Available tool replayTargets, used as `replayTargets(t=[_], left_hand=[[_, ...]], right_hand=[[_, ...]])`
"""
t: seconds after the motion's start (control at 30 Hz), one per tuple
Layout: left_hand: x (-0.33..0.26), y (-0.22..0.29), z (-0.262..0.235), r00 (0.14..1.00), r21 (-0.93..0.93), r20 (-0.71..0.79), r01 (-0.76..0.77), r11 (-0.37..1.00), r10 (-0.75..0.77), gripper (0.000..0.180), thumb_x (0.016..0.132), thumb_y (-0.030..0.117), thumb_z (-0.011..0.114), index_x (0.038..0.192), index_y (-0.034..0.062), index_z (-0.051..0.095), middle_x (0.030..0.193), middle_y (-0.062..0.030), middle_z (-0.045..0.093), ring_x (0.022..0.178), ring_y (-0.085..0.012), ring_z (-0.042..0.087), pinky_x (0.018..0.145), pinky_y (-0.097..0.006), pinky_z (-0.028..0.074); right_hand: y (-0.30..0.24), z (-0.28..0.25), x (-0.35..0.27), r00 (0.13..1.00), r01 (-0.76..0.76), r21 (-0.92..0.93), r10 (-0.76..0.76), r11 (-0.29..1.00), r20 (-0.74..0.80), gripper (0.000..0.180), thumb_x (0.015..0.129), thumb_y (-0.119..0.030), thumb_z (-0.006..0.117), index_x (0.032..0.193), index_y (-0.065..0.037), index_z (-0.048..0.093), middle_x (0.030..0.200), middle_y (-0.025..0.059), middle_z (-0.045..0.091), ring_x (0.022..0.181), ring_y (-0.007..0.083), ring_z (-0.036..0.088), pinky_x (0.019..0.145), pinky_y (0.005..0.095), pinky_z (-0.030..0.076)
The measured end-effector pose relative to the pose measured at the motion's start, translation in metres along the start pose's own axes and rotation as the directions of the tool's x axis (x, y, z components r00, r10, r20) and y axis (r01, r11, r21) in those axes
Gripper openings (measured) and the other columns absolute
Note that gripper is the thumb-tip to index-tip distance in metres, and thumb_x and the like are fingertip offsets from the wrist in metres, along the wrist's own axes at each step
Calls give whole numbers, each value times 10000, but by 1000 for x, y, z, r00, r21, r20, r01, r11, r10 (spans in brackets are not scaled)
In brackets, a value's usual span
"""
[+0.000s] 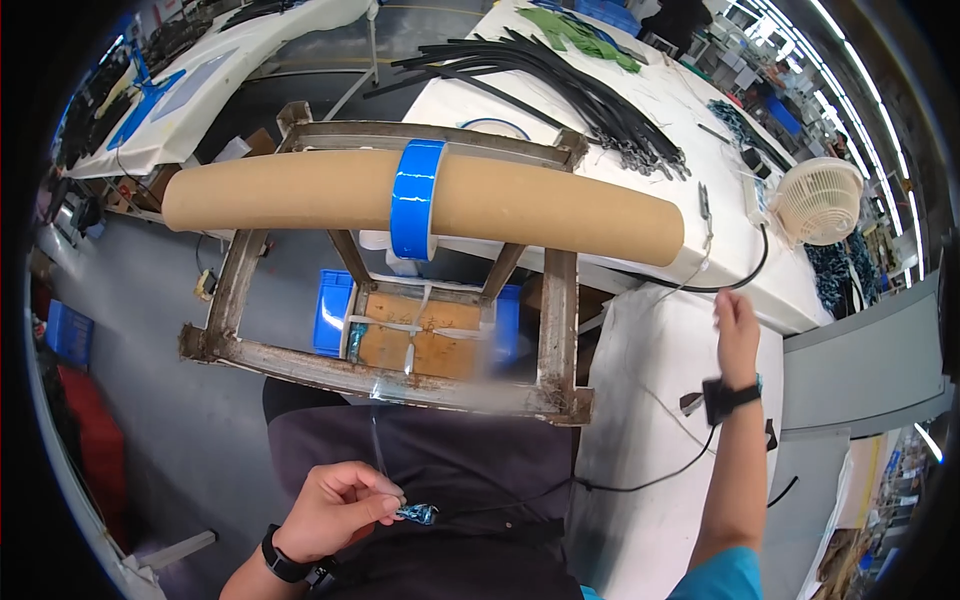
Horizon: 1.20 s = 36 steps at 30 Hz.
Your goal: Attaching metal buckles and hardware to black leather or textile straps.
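The left hand (335, 510), low and just in front of the metal frame (400, 380), has thumb and fingertips pressed together, pinching a small crumpled blue piece (418, 514); a thin clear strip (378, 440) rises from the pinch toward the frame's near bar. The right hand (737, 335), to the right of the frame over the white-covered table (650, 370), reaches away with its fingers close together and nearly straight; whether they touch anything cannot be told. A black cable (640, 485) trails across the cloth beside that wrist. Across the top of the frame lies a long cardboard tube (300, 192), its long axis running left to right, ends pointing out past both sides of the frame. A blue tape roll (414, 200) rings the tube near its middle. Beyond the frame's right end stands a small white fan (818, 202).
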<state>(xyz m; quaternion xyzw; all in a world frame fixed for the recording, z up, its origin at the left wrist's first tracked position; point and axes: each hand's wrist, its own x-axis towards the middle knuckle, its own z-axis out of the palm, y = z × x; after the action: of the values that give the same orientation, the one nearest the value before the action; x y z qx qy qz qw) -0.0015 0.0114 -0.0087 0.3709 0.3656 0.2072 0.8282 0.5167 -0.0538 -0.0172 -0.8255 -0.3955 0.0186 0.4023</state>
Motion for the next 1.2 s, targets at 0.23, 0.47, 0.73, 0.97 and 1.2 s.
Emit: replayTargets(t=[0.23,0.47,0.73,0.97,1.2], left_hand=[[-6,10,10,998,98,62,26,995,-32,161,846,-5,648,1006,-13,633,953,-65,659,860,-96,633,759,-213,515],[-13,7,9,995,38,98,9,999,-12,230,842,-43,627,1068,-2,606,1029,-43,641,949,-86,616,828,-215,503],[-6,4,-1,993,1,111,35,999,-35,212,833,-54,638,1036,2,617,977,-50,647,855,-69,626,719,-192,504],[1,1,-10,983,-39,172,77,996,-69,203,834,-44,642,1033,-11,614,945,-58,652,833,-93,637,720,-198,507],[-1,-3,-6,979,-57,188,87,995,-75,220,830,-54,642,1046,-21,610,963,-88,656,847,-116,646,748,-221,525]], right_hand=[[65,34,174,925,200,-603,-352,772,-144,513,895,-425,550,1084,49,603,1148,251,578,1034,345,575,872,424,446],[99,52,228,989,69,-700,-141,711,-46,311,835,-191,499,1067,-21,617,990,240,637,936,393,607,818,439,475],[76,19,163,987,10,-29,-5,1000,163,240,871,-173,530,1001,28,529,748,75,572,619,147,529,587,256,420],[-61,-30,-59,935,-258,763,-45,593,351,341,979,-229,416,1237,-11,467,951,27,573,646,51,386,596,192,314],[-162,34,-172,536,-562,381,-27,734,844,391,935,-424,464,857,-41,472,672,2,419,568,81,356,511,232,271]])
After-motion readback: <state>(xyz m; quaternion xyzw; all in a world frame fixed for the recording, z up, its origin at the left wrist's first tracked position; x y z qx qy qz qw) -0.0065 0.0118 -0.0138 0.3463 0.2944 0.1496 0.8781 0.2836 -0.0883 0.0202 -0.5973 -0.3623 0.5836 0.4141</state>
